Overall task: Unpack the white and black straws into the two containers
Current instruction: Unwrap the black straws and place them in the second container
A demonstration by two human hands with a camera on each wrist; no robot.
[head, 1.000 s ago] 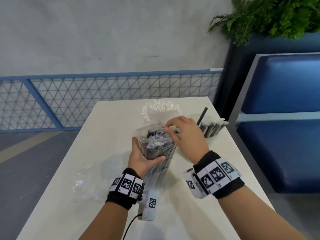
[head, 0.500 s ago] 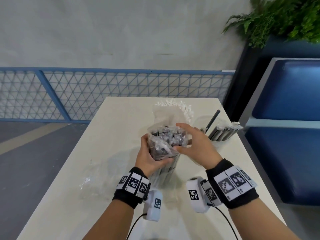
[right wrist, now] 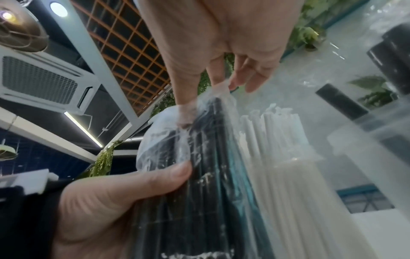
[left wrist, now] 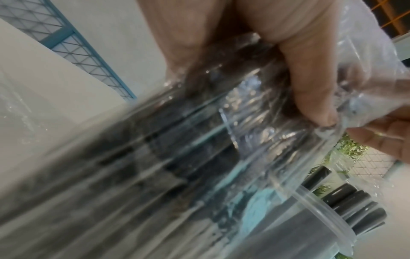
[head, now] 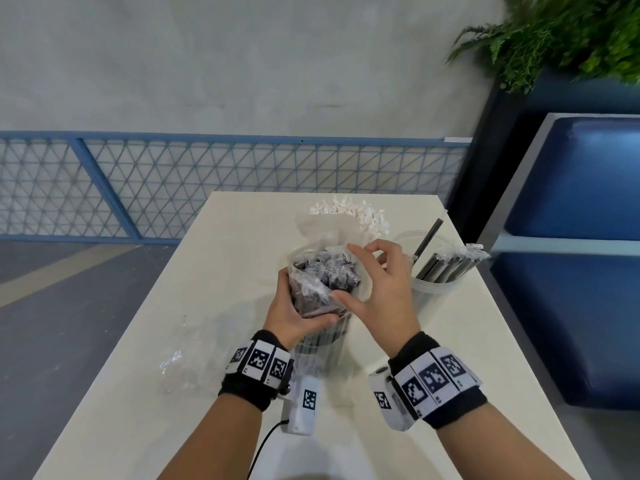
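The pack of black straws (head: 320, 289) was held upright above the table (head: 221, 271), gripped by the left hand (head: 294, 313), apparently steadied so the right hand (head: 375, 289) could pinch its plastic wrap open.

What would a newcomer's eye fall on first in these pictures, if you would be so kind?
First, the clear plastic bag of black straws at the middle of the white table: the left hand grips it upright while the right hand pinches the plastic at its top. Behind it stand white straws, and to the right a clear container holding more black straws.
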